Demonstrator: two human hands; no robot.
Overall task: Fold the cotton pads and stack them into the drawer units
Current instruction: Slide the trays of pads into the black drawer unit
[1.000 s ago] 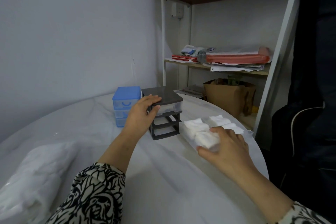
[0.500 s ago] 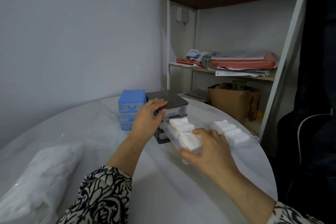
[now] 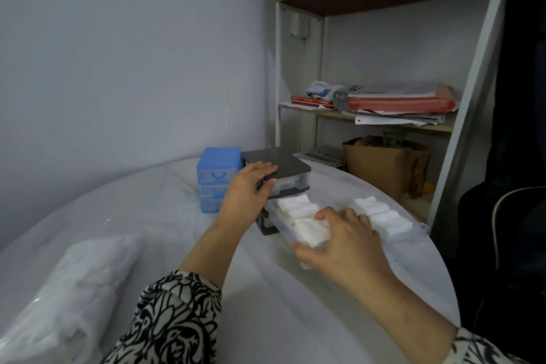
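Table (image 3: 165, 216) edge beside clear drawer (image 3: 283, 227)

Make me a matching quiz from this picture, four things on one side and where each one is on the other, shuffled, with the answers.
1. blue drawer unit
2. clear drawer
3. brown paper bag
4. red folder

A. on the middle shelf
B. partly inside the black drawer unit, held by the right hand
C. below the shelf, past the table
D. beside the black unit, toward the wall

Pairs: 1-D, 2-B, 3-C, 4-A
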